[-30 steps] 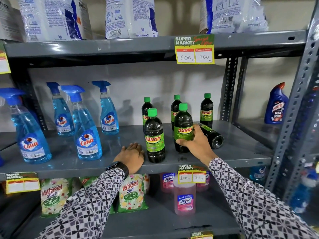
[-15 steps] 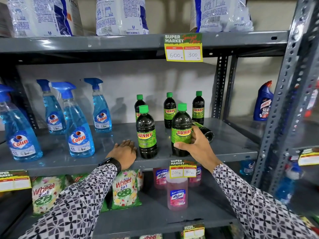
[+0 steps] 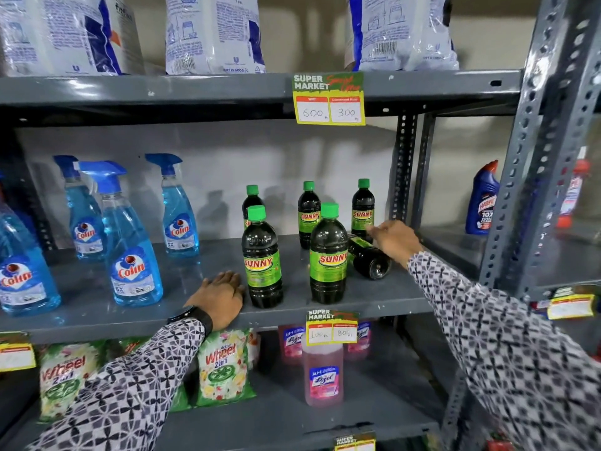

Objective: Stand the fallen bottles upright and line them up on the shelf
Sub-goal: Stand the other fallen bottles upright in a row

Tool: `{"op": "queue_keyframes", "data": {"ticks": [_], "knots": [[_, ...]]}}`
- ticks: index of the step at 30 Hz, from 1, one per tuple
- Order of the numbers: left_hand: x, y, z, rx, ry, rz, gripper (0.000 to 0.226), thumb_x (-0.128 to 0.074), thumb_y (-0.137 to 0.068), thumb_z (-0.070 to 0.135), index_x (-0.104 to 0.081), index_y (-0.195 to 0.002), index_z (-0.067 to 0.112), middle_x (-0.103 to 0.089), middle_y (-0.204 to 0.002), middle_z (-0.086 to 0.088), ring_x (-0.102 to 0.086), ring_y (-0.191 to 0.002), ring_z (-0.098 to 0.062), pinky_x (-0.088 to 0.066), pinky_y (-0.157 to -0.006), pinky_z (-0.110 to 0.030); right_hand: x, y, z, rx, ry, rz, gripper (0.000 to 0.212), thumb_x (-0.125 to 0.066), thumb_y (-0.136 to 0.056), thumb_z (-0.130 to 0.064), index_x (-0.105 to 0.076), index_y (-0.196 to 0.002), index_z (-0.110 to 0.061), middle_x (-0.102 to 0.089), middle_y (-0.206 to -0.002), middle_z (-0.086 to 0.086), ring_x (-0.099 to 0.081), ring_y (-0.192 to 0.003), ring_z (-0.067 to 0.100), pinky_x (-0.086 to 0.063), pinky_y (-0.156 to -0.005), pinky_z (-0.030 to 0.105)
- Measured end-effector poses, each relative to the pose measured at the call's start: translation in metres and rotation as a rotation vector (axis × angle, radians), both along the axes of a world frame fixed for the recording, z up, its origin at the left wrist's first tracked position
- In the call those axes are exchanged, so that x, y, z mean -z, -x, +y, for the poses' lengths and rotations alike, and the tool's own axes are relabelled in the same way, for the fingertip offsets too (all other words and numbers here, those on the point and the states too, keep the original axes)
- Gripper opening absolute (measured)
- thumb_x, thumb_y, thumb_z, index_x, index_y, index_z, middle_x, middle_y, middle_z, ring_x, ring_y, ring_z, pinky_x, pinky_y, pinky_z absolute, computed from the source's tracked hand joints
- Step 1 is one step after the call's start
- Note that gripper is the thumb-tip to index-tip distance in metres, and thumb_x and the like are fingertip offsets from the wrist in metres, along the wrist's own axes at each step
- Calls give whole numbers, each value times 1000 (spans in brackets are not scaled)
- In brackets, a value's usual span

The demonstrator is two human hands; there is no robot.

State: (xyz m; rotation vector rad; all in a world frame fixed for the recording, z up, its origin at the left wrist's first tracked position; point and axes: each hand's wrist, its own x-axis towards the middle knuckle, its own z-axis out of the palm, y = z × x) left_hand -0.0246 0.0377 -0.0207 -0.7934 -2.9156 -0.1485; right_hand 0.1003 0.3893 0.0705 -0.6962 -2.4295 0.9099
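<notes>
- Landmark: the fallen bottle [image 3: 369, 259] lies on its side on the grey shelf [image 3: 195, 281], base toward you.
- Your right hand [image 3: 395, 240] rests on top of the fallen bottle, fingers loosely spread and not closed around it.
- Two upright bottles [image 3: 327, 255] stand left of the fallen bottle at the front; three more [image 3: 362, 206] stand behind it.
- Your left hand [image 3: 218, 297] lies flat and open on the shelf edge, far left of the fallen bottle, holding nothing.

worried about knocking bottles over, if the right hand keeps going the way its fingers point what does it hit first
Probably the upright dark green-capped back-right bottle; the right hand points at its base, above the fallen dark bottle. Depth is unclear.
</notes>
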Motion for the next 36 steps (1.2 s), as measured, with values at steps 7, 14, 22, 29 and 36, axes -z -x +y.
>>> {"op": "queue_keyframes", "data": {"ticks": [7, 14, 22, 29, 36], "knots": [[0, 0, 1, 3, -10, 3, 56, -21, -106, 35, -25, -158, 14, -22, -168, -10, -19, -156, -23, -12, -127, -45, -5, 15, 2, -108, 370, -246, 48, -84, -84, -38, -61, -114, -9, -69, -97, 13, -70, -86, 28, -61, -71, 39], [3, 3, -2, 15, -24, 12, 60, -17, -103, 40, -25, -158, 16, -23, -167, -8, -20, -156, -22, -13, -127, -46, -6, 11, -12, -96, 443, -216, 33, -81, -88, -29, -53, -90, -11, -63, -85, 14, -63, -70, 25, -58, -67, 39], [7, 7, -3, 5, -56, -15, 58, -17, -104, 41, -25, -158, 21, -20, -169, -5, -17, -156, -20, -11, -128, -45, 13, 10, 2, -84, 392, 252, 56, -94, -58, -49, -74, -97, -14, -81, -89, 2, -79, -84, 23, -64, -84, 43], [1, 2, -1, 28, 16, 29, 56, -18, -106, 37, -28, -157, 16, -22, -168, -9, -19, -156, -24, -13, -126, -49, 46, -5, -17, 83, -6, 417, 72, -96, -62, -52, -50, -106, -19, -67, -97, -4, -65, -86, 18, -51, -75, 36], [1, -2, -2, 22, -19, 18, 55, -19, -106, 37, -28, -157, 17, -23, -167, -9, -20, -156, -23, -12, -126, -46, 58, -3, -20, 63, 4, 432, 77, -97, -59, -54, -47, -108, -21, -63, -99, -5, -63, -87, 15, -51, -76, 35]]}}
